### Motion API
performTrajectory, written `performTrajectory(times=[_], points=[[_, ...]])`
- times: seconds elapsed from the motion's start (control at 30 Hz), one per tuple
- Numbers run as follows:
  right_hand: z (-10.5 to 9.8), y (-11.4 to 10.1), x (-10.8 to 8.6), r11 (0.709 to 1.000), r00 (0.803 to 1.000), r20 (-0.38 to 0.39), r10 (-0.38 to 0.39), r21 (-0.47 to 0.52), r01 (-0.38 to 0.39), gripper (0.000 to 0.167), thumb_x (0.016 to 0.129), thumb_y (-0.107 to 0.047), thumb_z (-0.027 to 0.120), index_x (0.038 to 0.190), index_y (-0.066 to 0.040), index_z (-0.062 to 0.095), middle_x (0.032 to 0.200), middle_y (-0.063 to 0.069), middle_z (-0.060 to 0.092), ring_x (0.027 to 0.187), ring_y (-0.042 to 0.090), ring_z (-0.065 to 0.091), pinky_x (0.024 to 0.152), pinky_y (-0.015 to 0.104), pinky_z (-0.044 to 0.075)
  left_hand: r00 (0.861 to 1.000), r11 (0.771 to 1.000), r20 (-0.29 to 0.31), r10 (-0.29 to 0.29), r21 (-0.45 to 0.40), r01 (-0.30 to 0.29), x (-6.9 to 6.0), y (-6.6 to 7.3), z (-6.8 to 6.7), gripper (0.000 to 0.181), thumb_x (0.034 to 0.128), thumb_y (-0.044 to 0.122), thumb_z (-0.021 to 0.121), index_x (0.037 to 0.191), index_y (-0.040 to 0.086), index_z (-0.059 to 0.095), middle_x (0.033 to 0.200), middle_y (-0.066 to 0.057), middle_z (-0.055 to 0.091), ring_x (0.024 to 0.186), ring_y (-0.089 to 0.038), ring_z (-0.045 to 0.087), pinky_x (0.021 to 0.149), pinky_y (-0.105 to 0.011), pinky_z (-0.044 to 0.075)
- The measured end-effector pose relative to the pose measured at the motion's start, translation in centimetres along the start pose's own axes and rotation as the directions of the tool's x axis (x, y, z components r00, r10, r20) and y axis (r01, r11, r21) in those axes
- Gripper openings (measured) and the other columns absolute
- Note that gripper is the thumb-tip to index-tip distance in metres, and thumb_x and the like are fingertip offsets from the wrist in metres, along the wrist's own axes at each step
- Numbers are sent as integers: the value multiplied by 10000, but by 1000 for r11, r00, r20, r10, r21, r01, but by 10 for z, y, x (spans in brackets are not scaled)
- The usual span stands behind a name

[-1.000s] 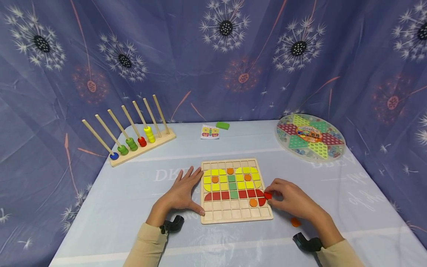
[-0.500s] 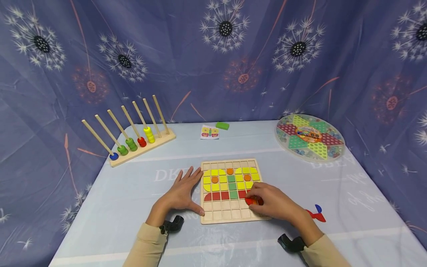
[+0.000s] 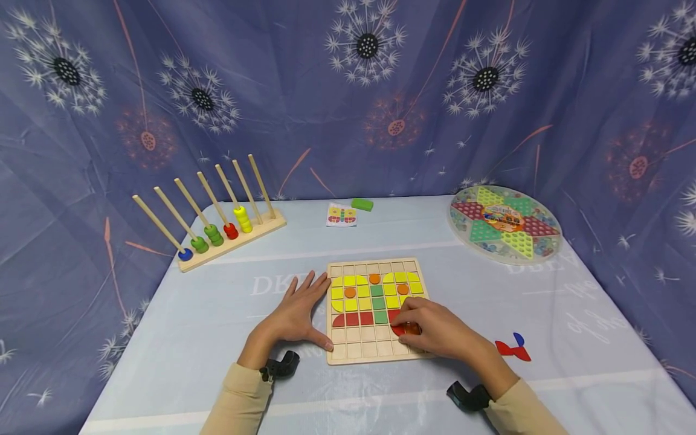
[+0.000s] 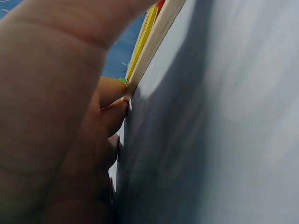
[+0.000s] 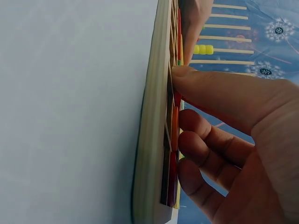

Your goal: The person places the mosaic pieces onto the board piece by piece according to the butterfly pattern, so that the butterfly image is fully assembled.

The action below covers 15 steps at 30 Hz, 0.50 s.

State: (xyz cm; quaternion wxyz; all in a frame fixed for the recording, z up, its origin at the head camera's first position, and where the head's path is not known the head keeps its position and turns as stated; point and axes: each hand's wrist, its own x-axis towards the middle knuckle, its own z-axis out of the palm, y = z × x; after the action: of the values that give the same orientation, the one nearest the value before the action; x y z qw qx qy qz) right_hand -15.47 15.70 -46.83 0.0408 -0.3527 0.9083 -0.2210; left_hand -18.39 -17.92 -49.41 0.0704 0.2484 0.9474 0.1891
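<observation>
A square wooden grid board [image 3: 354,350] lies on the table, with yellow, red and green tiles and orange discs forming a pattern. My left hand [image 3: 296,311] rests at the board's left edge, fingers spread, thumb near the lower left corner. In the left wrist view its fingertips touch the wooden side of the board. Over the board's lower right part, my right hand [image 3: 441,327] pinches a red tile [image 3: 397,330] with a rounded edge, set down at the grid. In the right wrist view an orange disc [image 5: 174,128] sits on the board under the fingers.
Loose red tiles [image 3: 504,348] and a blue tile [image 3: 519,339] lie right of the board. A pattern card [image 3: 342,215] and a green block [image 3: 362,205] are at the back. A peg stand [image 3: 254,233] with coloured beads stands back left, a round game board [image 3: 484,231] back right.
My right hand has carried the red tile from the board's right edge leftward over its lower right cells. The loose tiles to the right have come into view. My left hand stays put.
</observation>
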Motion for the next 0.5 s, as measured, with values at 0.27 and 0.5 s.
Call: performTrajectory(times=[0.27, 0.5], points=[[0, 0, 1, 1000, 1000, 3, 7, 22, -7, 212, 827, -381, 757, 1022, -301, 744, 930, -159, 538, 832, 49, 492, 750, 255, 462, 1000, 1000, -6, 8, -6, -8, -1, 0, 0, 1430, 422, 854, 706, 1545, 123, 205, 1600, -11, 132, 1456, -253, 16, 1143, -511, -20], [1, 3, 2, 1000, 1000, 1, -5, 24, 5, 201, 824, -371, 763, 1012, -304, 742, 928, -158, 538, 833, 51, 498, 746, 252, 460, 1000, 1000, 3, 1, -6, -1, 0, 0, 0, 1436, 418, 860, 700, 1548, 133, 192, 1601, 1, 115, 1457, -246, 3, 1144, -501, -37]])
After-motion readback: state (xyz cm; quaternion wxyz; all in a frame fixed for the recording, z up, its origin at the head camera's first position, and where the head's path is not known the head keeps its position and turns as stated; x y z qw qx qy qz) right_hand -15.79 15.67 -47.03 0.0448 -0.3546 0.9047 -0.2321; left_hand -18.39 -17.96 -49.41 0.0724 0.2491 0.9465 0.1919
